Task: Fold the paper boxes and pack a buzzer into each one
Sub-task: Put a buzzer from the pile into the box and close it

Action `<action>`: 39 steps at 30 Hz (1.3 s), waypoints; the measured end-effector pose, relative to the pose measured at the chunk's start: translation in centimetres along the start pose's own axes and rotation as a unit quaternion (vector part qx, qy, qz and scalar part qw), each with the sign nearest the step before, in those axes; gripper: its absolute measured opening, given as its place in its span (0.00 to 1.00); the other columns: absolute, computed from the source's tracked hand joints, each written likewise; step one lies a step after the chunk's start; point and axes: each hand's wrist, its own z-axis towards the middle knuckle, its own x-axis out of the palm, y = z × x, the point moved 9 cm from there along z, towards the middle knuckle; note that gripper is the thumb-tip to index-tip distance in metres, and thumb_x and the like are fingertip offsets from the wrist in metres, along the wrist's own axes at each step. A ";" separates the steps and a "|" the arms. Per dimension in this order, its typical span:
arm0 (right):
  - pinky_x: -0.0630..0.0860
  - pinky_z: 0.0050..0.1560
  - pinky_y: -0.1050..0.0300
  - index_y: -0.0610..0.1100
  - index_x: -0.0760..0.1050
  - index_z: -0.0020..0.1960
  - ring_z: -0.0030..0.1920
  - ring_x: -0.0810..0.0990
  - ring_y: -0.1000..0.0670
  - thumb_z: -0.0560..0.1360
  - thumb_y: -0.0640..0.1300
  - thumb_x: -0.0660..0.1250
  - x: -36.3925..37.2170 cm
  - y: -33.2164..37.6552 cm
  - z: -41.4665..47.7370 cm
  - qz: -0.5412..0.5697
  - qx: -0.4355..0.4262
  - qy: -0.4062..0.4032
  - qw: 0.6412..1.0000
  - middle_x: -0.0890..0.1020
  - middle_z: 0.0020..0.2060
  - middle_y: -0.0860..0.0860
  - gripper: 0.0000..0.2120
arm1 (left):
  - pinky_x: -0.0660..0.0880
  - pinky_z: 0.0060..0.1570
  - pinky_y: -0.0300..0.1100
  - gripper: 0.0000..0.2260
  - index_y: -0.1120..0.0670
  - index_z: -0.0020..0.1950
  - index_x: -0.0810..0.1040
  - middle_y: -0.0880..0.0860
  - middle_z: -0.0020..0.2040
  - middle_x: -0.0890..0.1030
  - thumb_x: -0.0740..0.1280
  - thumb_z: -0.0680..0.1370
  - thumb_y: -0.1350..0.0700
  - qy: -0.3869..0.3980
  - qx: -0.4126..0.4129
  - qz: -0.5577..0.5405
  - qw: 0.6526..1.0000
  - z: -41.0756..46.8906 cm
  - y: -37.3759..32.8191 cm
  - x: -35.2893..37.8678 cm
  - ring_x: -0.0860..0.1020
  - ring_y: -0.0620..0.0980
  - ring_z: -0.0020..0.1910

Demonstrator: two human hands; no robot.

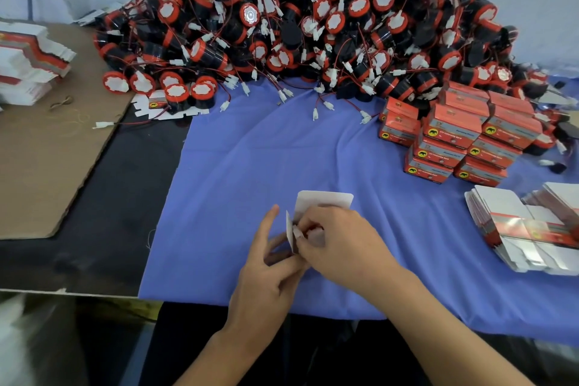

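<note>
A paper box (324,200), white inside, sits between both hands above the blue cloth (250,172), near the table's front edge. Its top flap stands open and upright behind my fingers. My right hand (340,244) covers most of the box from the right and its fingertips pinch a side flap. My left hand (266,263) holds the box from the left and below, its index finger pointing up beside it. A large heap of black-and-red buzzers (313,25) with red wires and white plugs fills the back of the table.
Folded orange boxes (454,138) are stacked at the right. Flat unfolded boxes (526,229) lie in a pile at the right front, and another flat stack (28,59) rests at the far left on brown cardboard (47,160). Loose plugs trail onto the cloth.
</note>
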 end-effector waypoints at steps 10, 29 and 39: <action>0.64 0.35 0.56 0.54 0.70 0.41 0.48 0.70 0.52 0.80 0.51 0.59 0.1 1.5 -0.5 -0.079 -0.053 0.001 0.995 0.76 0.44 0.58 0.09 | 0.75 0.61 0.31 0.11 0.48 0.53 0.87 0.30 0.72 0.72 0.71 0.76 0.61 -0.036 0.022 -0.024 0.999 0.3 -1.2 -0.9 0.76 0.38 0.69; 0.76 0.50 0.64 0.46 0.81 0.46 0.48 0.83 0.54 0.74 0.35 0.71 -5.1 -1.7 -4.6 0.222 -0.075 -0.328 0.915 0.83 0.45 0.57 0.07 | 0.77 0.52 0.31 0.11 0.45 0.45 0.81 0.38 0.72 0.76 0.73 0.76 0.63 -0.061 0.049 0.033 0.996 -0.2 -0.4 -0.7 0.82 0.39 0.60; 0.81 0.55 0.53 0.50 0.82 0.59 0.53 0.85 0.46 0.78 0.35 0.71 2.5 -9.7 -3.3 0.567 0.130 -0.144 0.801 0.86 0.53 0.47 0.14 | 0.74 0.61 0.31 0.16 0.48 0.66 0.82 0.39 0.70 0.77 0.68 0.79 0.49 -0.046 0.061 0.190 0.979 0.2 -2.4 0.0 0.77 0.41 0.65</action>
